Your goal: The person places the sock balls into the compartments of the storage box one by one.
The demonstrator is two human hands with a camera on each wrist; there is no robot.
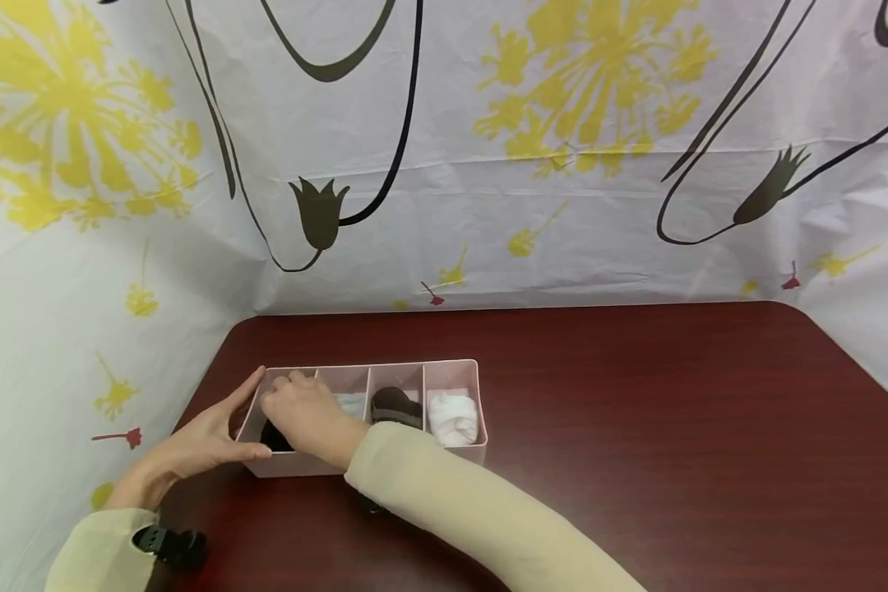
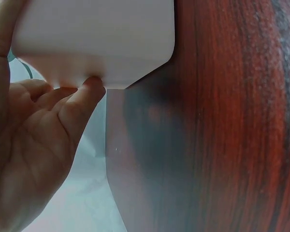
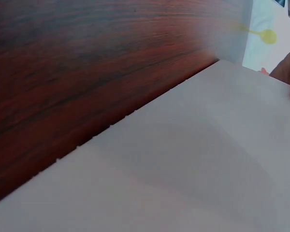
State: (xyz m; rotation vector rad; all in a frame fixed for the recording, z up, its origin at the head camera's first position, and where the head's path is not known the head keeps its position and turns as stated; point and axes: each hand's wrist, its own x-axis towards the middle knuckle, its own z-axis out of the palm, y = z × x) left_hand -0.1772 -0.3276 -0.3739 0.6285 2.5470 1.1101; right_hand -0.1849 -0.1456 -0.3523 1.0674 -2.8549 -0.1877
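A pale pink tray (image 1: 455,374) with four compartments sits at lower left on the table (image 1: 636,427). The left hand (image 1: 207,440) braces its end, fingers straight. The right hand (image 1: 303,415) curls into the leftmost compartment over a dark item (image 1: 272,437); grip unclear.

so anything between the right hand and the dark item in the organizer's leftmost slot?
Nothing visible. The right hand is already down in the leftmost slot of the pink organizer, over the dark item. The left hand braces the box's left end, outside it.
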